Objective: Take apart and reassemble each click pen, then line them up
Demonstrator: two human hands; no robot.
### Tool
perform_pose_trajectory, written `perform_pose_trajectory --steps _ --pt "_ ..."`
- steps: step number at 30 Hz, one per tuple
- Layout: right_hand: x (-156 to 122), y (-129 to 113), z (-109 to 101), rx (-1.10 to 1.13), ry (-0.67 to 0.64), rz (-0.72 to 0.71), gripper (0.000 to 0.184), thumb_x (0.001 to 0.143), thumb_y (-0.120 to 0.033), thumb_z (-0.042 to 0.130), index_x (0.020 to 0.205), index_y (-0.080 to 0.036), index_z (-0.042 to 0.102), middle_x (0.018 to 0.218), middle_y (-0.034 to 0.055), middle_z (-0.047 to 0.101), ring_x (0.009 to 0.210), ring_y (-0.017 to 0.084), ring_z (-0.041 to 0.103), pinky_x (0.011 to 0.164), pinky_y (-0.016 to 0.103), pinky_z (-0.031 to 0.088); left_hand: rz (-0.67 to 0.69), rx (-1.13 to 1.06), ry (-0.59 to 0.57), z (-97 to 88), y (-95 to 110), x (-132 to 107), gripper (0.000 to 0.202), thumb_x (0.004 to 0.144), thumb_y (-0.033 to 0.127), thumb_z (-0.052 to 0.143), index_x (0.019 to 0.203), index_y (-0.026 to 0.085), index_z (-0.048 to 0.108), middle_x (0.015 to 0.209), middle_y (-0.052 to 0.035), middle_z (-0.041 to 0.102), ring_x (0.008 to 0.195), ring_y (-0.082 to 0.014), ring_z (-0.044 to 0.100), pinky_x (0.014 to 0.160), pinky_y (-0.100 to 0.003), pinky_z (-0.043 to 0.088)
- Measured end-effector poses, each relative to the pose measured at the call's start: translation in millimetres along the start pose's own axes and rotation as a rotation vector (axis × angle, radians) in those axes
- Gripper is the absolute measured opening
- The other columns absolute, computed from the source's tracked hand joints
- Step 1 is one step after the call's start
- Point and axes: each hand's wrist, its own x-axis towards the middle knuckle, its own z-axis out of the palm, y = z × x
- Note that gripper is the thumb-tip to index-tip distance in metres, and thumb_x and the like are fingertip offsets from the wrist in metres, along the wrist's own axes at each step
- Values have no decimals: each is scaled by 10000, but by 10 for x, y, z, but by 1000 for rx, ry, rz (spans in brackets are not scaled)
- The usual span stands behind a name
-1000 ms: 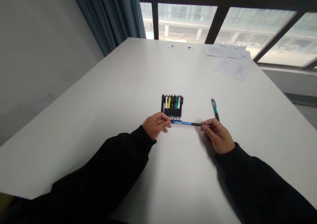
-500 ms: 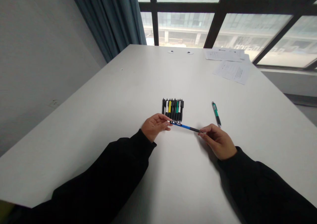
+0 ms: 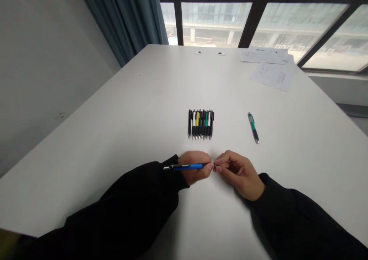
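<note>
Several slim plastic click pens (image 3: 201,124) sit lined up in a row on the white bench (image 3: 138,110); nearer than that row, left hand (image 3: 195,168) fingers clamp a blue plastic pen (image 3: 186,167), right hand (image 3: 239,174) fingers pinch its tip; a green-barrelled pen (image 3: 253,127) right of the row lies unaligned

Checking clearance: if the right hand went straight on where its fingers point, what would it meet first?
The end of the blue pen held in the left hand; the right hand seems to touch it or nearly so, depth being unclear.
</note>
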Motion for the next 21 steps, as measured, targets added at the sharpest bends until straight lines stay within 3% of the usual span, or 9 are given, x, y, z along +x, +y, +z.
perform_pose_trajectory --steps 3,6,8,12,15,19,21 --pt "19 -43 -21 1 -106 63 246 893 -408 632 896 -166 592 656 -20 550 500 74 396 471 226 280 60 9 -9 18 -11 -6 344 927 355 380 634 185 437 592 14 422 557 -110 391 557 -269 327" --pt "37 -67 -37 -85 -158 95 382 948 -472 515 742 -156 568 595 -20 519 491 76 399 482 235 292 50 -43 -11 40 -31 -4 376 944 414 373 669 180 479 624 3 462 578 -114 429 568 -265 340" --pt "44 -70 -28 -125 -139 88 411 952 -471 508 697 -155 569 566 -27 489 492 76 395 486 234 295 17 -65 -1 46 -33 -1 413 953 442 370 663 176 494 620 -1 474 577 -114 442 567 -264 342" --pt "53 -58 6 -69 -19 14 275 859 -429 669 784 -170 616 550 -49 479 471 78 391 462 226 299 -100 -165 13 49 -20 20 509 977 484 329 609 172 492 577 -7 490 548 -115 466 564 -263 361" --pt "54 -38 1 -37 36 -48 313 773 -442 757 873 -183 614 582 -46 522 490 93 428 475 233 341 -133 -241 10 60 -25 50 524 979 493 331 595 173 488 581 -13 504 558 -123 488 577 -267 380" --pt "50 -10 -33 -108 43 10 381 925 -519 533 789 -169 598 574 -15 551 471 91 440 457 230 332 -127 -319 31 85 -56 79 512 983 477 343 596 172 483 617 -25 532 597 -132 510 624 -280 407" --pt "50 -8 -37 -93 55 17 369 922 -500 548 757 -172 579 539 -31 520 446 81 412 442 222 313 -136 -331 29 91 -70 81 502 985 473 344 626 167 514 608 -19 526 588 -129 500 623 -277 406"
